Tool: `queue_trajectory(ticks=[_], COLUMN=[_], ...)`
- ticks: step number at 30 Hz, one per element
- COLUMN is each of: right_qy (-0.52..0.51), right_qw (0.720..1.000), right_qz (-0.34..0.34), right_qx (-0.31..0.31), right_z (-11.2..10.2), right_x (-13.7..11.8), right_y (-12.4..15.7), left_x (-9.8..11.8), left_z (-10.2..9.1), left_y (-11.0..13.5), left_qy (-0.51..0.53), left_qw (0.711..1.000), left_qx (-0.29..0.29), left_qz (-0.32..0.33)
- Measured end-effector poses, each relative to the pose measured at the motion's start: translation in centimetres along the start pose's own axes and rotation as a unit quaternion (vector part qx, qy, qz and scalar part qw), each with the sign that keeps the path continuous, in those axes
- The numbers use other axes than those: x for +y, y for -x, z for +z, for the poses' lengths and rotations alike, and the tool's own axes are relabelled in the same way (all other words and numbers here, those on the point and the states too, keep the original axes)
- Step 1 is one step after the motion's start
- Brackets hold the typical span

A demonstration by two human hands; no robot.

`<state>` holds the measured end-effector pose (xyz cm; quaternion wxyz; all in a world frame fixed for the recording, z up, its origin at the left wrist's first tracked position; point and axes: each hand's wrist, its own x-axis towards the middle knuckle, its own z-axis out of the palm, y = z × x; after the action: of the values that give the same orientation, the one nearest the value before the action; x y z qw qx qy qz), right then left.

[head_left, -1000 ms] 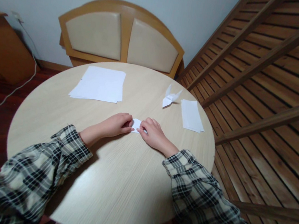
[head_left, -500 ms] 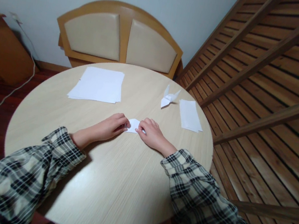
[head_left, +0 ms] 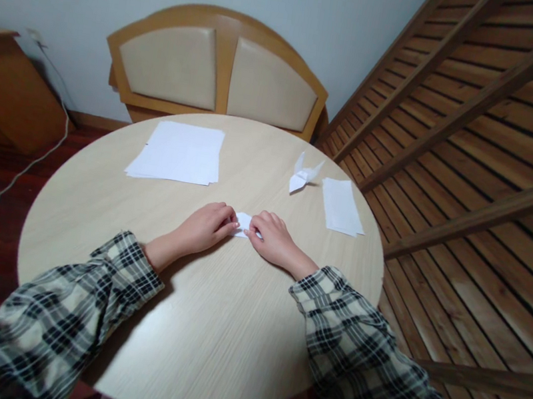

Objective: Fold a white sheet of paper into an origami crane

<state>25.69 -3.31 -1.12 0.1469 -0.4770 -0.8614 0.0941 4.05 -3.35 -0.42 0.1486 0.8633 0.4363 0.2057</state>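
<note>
A small piece of folded white paper (head_left: 243, 223) lies on the round table (head_left: 206, 325), partly covered by my fingers. My left hand (head_left: 212, 226) pinches its left side, thumb and fingertips pressed together. On the opposite side my right hand (head_left: 270, 237) grips the paper with curled fingers. The paper's pointed top edge shows between the two hands. Beyond my right hand stands a folded paper crane (head_left: 303, 175) with raised points.
A stack of white sheets (head_left: 180, 152) lies at the back left of the table. Smaller paper rectangles (head_left: 343, 206) sit near its right edge. Behind stands a wooden headboard (head_left: 226, 65); a slatted wooden wall (head_left: 490, 194) rises at right.
My left hand has moved a little to the right, over more of the folded paper, its thumb now further in. The right hand stays nearly in place. The view has shifted slightly.
</note>
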Motion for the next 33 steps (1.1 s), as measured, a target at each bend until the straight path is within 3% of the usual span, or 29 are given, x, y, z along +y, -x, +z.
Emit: queue_trajectory(ticks=[3,9,25,33], right_qy=[0.014,0.011,-0.020,-0.024], right_qw=[1.000,0.999,0.999,0.998], right_qz=[0.008,0.027,-0.038,0.035], right_qx=[-0.005,0.019,-0.011,0.047], right_z=[0.0,-0.1,-0.5,0.0], right_x=[-0.2,-0.7,0.9,-0.7], right_y=[0.1,0.7,1.3,1.0], left_x=[0.6,0.6,0.6,0.7], left_z=[0.9,1.3,1.3,1.1], left_y=[-0.3,-0.4,-0.5,-0.5], left_qy=[-0.060,-0.072,-0.075,-0.079], left_qw=[0.998,0.997,0.996,0.996], left_qx=[0.025,0.028,0.026,0.018], left_qz=[-0.017,-0.025,-0.039,-0.036])
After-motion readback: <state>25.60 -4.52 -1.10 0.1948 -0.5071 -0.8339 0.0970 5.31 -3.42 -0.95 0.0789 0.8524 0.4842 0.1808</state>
